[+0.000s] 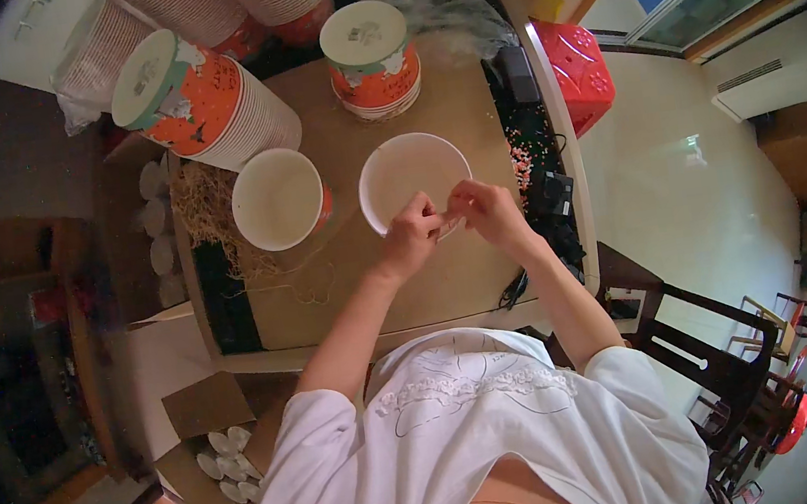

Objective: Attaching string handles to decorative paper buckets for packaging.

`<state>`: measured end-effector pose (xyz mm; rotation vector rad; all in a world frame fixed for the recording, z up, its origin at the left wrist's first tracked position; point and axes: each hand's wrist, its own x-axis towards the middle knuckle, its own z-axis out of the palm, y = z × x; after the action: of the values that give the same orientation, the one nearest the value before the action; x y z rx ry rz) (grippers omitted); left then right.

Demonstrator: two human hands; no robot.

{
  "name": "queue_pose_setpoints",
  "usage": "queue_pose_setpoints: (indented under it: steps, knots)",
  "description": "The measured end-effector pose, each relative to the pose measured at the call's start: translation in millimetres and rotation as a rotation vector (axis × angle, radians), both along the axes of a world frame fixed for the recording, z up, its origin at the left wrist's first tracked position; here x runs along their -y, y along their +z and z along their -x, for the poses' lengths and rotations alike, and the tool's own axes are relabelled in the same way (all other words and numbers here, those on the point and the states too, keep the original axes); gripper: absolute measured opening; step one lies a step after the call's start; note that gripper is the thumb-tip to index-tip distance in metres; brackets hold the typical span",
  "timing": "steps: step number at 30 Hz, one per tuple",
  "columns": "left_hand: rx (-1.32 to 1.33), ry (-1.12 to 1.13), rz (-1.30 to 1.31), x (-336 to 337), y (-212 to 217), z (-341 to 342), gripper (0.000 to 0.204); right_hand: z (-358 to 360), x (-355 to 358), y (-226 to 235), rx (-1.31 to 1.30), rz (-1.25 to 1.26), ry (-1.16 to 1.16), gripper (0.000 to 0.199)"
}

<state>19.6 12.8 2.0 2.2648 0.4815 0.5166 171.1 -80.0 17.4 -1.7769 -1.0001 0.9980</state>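
A white paper tub [391, 168] stands open-topped before me on the brown board. Over its near rim my left hand [411, 231] and my right hand [491, 213] meet, fingertips pinched close together. Whatever lies between the fingers is too small to make out. To the left sits a second open paper tub [277, 202] with an orange outside. Behind these, a short upside-down stack of orange-and-white tubs [374, 69] stands upright, and a longer stack [225, 113] leans at the left.
Loose straw-like shreds [218, 214] lie at the table's left. Small pink bits [520, 162] and a black device [553, 195] are along the right edge. Wrapped tub stacks [193, 11] and clear plastic [439, 6] are at the back. A red stool [575, 75] stands beyond the right edge.
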Motion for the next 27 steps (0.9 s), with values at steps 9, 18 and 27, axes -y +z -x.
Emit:
queue_pose_setpoints:
  steps: [9, 18, 27]
  knots:
    - [-0.054, 0.076, 0.217, 4.4, 9.4, -5.1, 0.007, 13.1, 11.3, -24.0, 0.007, -0.216, -0.061, 0.011]
    - [-0.184, 0.277, 1.365, -11.2, 10.0, -7.2, 0.013, 44.0, 18.8, -22.4, 0.087, -0.332, -0.321, 0.012]
    - [-0.119, 0.303, 1.478, -11.8, 0.6, -4.6, 0.012, 54.0, 21.0, -22.0, 0.201, -0.389, -0.346, 0.020]
